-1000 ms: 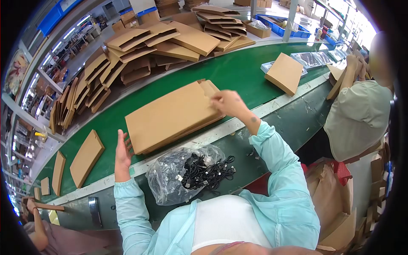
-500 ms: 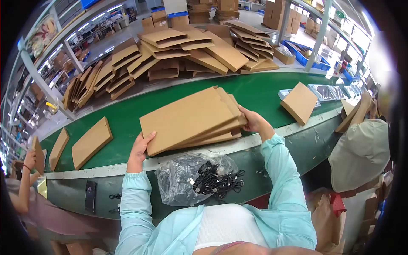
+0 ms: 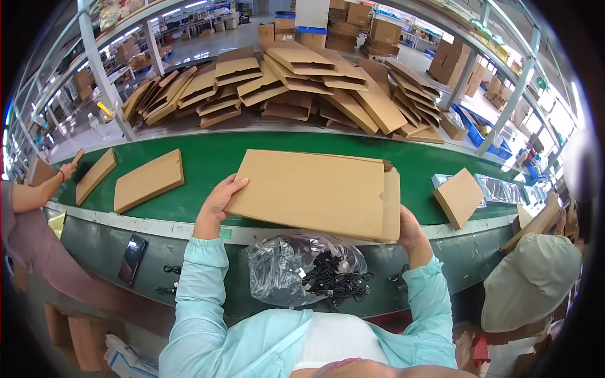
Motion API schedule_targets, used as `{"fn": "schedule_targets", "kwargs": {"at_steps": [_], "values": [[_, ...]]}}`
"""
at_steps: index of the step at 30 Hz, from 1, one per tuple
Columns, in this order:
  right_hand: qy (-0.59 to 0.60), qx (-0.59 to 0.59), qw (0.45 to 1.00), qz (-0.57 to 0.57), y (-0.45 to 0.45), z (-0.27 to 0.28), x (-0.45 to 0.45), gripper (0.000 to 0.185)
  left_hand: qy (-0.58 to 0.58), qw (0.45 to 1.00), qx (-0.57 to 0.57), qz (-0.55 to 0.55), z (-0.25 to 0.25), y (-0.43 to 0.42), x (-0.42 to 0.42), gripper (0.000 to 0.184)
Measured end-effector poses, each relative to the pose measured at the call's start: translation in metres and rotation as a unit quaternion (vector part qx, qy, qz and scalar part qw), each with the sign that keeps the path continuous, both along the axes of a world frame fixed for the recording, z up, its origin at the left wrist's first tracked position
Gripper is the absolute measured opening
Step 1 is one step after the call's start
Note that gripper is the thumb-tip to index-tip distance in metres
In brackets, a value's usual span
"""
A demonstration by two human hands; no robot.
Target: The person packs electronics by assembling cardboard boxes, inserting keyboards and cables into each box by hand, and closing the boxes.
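Head camera view: a cardboard box [image 3: 312, 195] spans the gap between a worker's two hands above a green belt [image 3: 416, 173], its broad face turned up and its long axis running left to right, dipping slightly toward the right. The left hand [image 3: 218, 198] takes the left end, thumb laid on the top face and the other fingers curled under, pinching the cardboard. At the opposite end, the right hand [image 3: 411, 230] meets the edge near the lower corner; its fingers are mostly hidden, and how tightly they close cannot be told. Neither hand is nearer, as both touch the box, which overlaps the belt's near rail [image 3: 484, 225]. Whether it rests on anything below is unclear. On the dark worktop [image 3: 454, 255], just in front of the worker, sit a clear bag [image 3: 274, 271] and black cables [image 3: 340, 280], with a phone [image 3: 132, 258] to the left. Smaller cartons [image 3: 148, 183] stand along the belt on the left, and another carton [image 3: 462, 198] sits well to the right. Beyond, open boxes [image 3: 290, 82] heap up along the far side, while co-workers' arms [image 3: 38, 195] appear at both edges of the room.
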State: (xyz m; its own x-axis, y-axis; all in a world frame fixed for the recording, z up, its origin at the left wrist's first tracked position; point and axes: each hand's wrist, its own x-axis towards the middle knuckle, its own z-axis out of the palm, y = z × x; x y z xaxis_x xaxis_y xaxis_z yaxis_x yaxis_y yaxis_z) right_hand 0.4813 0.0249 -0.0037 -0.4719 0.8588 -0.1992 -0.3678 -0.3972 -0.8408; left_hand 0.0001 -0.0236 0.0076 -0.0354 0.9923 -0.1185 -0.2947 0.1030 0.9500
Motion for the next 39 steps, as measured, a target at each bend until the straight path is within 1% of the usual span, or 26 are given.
{"fn": "schedule_targets", "kwargs": {"at_steps": [1, 4, 5, 7, 10, 13, 14, 16, 17, 18, 20, 21, 22, 26, 27, 28, 30, 31, 32, 33, 34, 35, 36, 37, 38, 39], "values": [[0.029, -0.019, 0.999, -0.004, -0.003, -0.001, -0.002, 0.032, 0.002, 1.000, -0.014, -0.002, 0.000, -0.001, 0.000, 0.050], [-0.028, -0.002, 0.999, -0.046, -0.020, 0.009, -0.017, 0.034, -0.029, 0.999, -0.032, 0.013, -0.011, 0.005, -0.008, 0.044], [-0.025, 0.000, 0.999, -0.048, -0.021, 0.006, -0.018, 0.035, -0.018, 0.999, -0.027, 0.017, -0.013, 0.005, -0.010, 0.044], [-0.022, 0.005, 0.999, -0.050, -0.021, -0.002, -0.018, 0.037, 0.003, 1.000, -0.014, 0.027, 0.004, -0.003, -0.004, 0.042], [-0.002, 0.005, 0.998, -0.057, -0.025, -0.006, -0.020, 0.039, -0.102, 0.995, -0.022, -0.001, 0.008, 0.000, -0.019, 0.048], [0.000, -0.005, 0.995, -0.099, -0.028, -0.009, -0.020, 0.038, -0.096, 0.987, -0.018, 0.128, 0.022, -0.007, -0.029, 0.053], [-0.012, 0.008, 0.994, -0.107, -0.028, -0.008, -0.020, 0.039, -0.082, 0.981, -0.011, 0.174, 0.027, -0.011, -0.028, 0.044], [-0.038, 0.040, 0.991, -0.121, -0.025, 0.003, -0.017, 0.041, -0.079, 0.972, 0.001, 0.220, -0.002, -0.002, -0.037, 0.033], [-0.013, 0.050, 0.991, -0.127, -0.021, 0.011, -0.016, 0.040, -0.079, 0.967, 0.008, 0.242, -0.018, 0.002, -0.043, 0.028], [0.013, 0.061, 0.989, -0.133, -0.014, 0.021, -0.016, 0.039, -0.088, 0.969, 0.008, 0.231, -0.019, -0.003, -0.030, 0.017], [0.062, 0.099, 0.985, -0.127, -0.003, 0.052, -0.019, 0.039, -0.072, 0.981, -0.039, 0.178, -0.036, -0.002, -0.008, 0.017], [0.103, 0.112, 0.984, -0.095, 0.006, 0.068, -0.019, 0.039, -0.071, 0.985, -0.039, 0.153, -0.043, -0.003, 0.007, 0.016], [0.110, 0.129, 0.981, -0.094, 0.016, 0.085, -0.019, 0.038, -0.072, 0.989, -0.039, 0.127, -0.052, -0.003, 0.021, 0.014], [0.097, 0.176, 0.972, -0.125, 0.078, 0.153, -0.030, 0.036, -0.004, 0.993, -0.016, 0.113, -0.077, 0.000, 0.052, 0.010], [0.032, 0.143, 0.953, -0.265, 0.071, 0.183, -0.060, 0.035, 0.024, 0.993, 0.005, 0.119, -0.082, 0.000, 0.054, 0.009], [0.099, 0.174, 0.969, -0.147, 0.119, 0.175, -0.038, 0.034, 0.054, 0.990, 0.027, 0.124, -0.086, 0.002, 0.054, 0.009], [0.128, 0.196, 0.961, -0.145, 0.163, 0.185, -0.047, 0.033, 0.069, 0.989, 0.030, 0.131, -0.095, 0.005, 0.050, 0.008], [0.090, 0.190, 0.943, -0.259, 0.157, 0.202, -0.085, 0.033, 0.074, 0.988, 0.031, 0.135, -0.102, 0.006, 0.049, 0.008], [0.099, 0.191, 0.946, -0.243, 0.170, 0.209, -0.100, 0.032, 0.090, 0.984, 0.052, 0.145, -0.114, 0.010, 0.049, 0.008], [0.119, 0.177, 0.937, -0.277, 0.190, 0.214, -0.116, 0.028, 0.165, 0.973, 0.060, 0.149, -0.115, 0.009, 0.051, 0.008], [0.107, 0.207, 0.934, -0.272, 0.217, 0.216, -0.131, 0.025, 0.240, 0.956, 0.068, 0.152, -0.110, 0.006, 0.054, 0.008], [0.147, 0.181, 0.936, -0.265, 0.251, 0.213, -0.145, 0.025, 0.313, 0.934, 0.073, 0.155, -0.105, 0.002, 0.057, 0.008], [0.147, 0.178, 0.938, -0.260, 0.266, 0.216, -0.167, 0.026, 0.319, 0.924, 0.109, 0.181, -0.102, -0.001, 0.062, 0.008], [0.175, 0.149, 0.936, -0.267, 0.286, 0.215, -0.189, 0.028, 0.329, 0.917, 0.127, 0.188, -0.097, -0.002, 0.065, 0.007], [0.195, 0.156, 0.937, -0.246, 0.302, 0.211, -0.212, 0.030, 0.339, 0.909, 0.143, 0.196, -0.093, -0.004, 0.067, 0.006], [0.178, 0.139, 0.943, -0.243, 0.319, 0.206, -0.234, 0.031, 0.350, 0.901, 0.158, 0.203, -0.090, -0.006, 0.069, 0.005]]}}
